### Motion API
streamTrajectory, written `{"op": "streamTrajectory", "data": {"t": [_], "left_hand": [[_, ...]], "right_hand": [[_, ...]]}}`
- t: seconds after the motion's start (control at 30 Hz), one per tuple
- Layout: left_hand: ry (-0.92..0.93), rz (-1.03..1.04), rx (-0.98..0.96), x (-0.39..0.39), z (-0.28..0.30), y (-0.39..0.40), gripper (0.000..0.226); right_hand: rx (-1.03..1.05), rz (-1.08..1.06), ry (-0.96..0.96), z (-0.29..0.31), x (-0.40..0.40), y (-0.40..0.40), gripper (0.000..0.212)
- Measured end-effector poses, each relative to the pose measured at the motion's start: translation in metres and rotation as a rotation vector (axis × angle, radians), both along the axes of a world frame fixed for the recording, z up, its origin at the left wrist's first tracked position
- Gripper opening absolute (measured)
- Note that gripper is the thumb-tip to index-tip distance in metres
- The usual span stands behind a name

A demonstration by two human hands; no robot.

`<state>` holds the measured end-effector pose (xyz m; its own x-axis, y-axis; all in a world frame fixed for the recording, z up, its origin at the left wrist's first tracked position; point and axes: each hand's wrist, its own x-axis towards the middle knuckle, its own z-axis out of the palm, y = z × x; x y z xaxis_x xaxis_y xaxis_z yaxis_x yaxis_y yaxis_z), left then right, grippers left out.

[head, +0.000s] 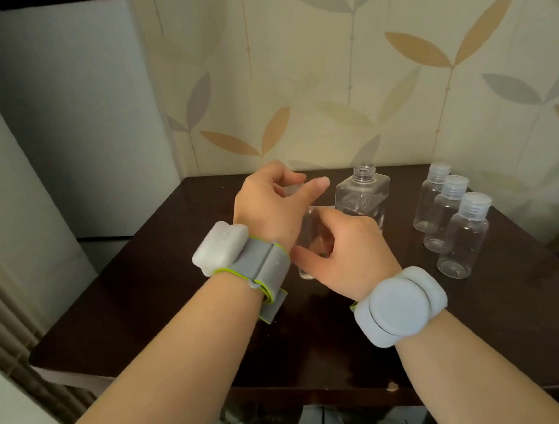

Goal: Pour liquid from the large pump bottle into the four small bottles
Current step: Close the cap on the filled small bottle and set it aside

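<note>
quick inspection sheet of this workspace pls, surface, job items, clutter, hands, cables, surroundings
surface: dark wooden table, glossy, small chip at its front edge
job's things: large square bottle, pump off, neck open; three small capped bottles in a row on the right; fourth small bottle held between the hands
clutter: nothing seen
grippers: right hand grips the fourth bottle's body; left hand pinches at its top; grey wristbands on both
cables: nothing seen
surroundings: leaf-pattern wallpaper behind
</note>
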<state>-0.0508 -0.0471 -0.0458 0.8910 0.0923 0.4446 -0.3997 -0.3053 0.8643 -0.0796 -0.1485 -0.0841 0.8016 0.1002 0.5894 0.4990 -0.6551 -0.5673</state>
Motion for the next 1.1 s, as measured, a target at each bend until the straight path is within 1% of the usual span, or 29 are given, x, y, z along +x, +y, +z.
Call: {"op": "streamTrajectory", "data": {"t": [0.07,0.1,0.17,0.23,0.37,0.43,0.53,0.6,0.67,0.77,0.87,0.97,1.03,1.07,1.1], "left_hand": [[-0.058,0.029,0.050,-0.001,0.001,-0.003,0.025],[-0.068,0.005,0.045,-0.001,0.002,-0.004,0.024],[-0.024,-0.091,-0.008,0.000,0.004,-0.003,0.023],[0.050,-0.192,-0.058,0.002,0.005,0.001,0.023],[0.105,-0.276,-0.060,0.006,0.002,0.007,0.026],[0.129,-0.243,-0.026,0.005,0.003,0.007,0.033],[0.076,-0.031,0.074,0.003,0.004,0.005,0.046],[0.025,0.098,0.175,0.000,0.006,0.002,0.043],[-0.035,0.155,0.231,-0.001,0.007,0.000,0.038],[-0.037,0.086,0.203,0.001,0.008,-0.001,0.033],[0.047,-0.073,0.108,0.004,0.009,0.005,0.024],[0.104,-0.198,0.102,0.005,0.011,0.012,0.019],[0.137,-0.210,0.084,0.005,0.013,0.013,0.021],[0.145,-0.172,0.106,0.004,0.014,0.012,0.023],[0.135,-0.091,0.184,0.004,0.015,0.010,0.027]], "right_hand": [[0.018,-0.012,-0.019,0.001,0.000,-0.001,0.032],[0.048,-0.014,-0.020,0.001,0.000,-0.002,0.029],[0.116,-0.005,-0.013,0.000,0.000,-0.003,0.023],[0.157,0.022,0.007,-0.001,0.001,-0.003,0.024],[0.110,0.002,0.023,-0.002,0.002,0.000,0.031],[0.067,-0.021,0.016,-0.001,0.002,0.000,0.029],[0.006,-0.015,-0.009,0.000,0.000,0.001,0.024],[-0.028,-0.018,-0.001,0.001,0.000,0.002,0.027],[-0.051,-0.026,0.011,0.002,0.000,0.002,0.030],[0.021,-0.024,0.005,0.000,0.000,0.001,0.025],[0.083,-0.011,0.020,-0.003,0.002,0.001,0.028],[0.076,0.004,0.032,-0.004,0.003,0.001,0.030],[0.059,0.008,0.025,-0.004,0.003,0.002,0.029],[0.053,0.005,0.020,-0.004,0.003,0.002,0.029],[0.054,-0.004,0.021,-0.004,0.003,0.002,0.030]]}}
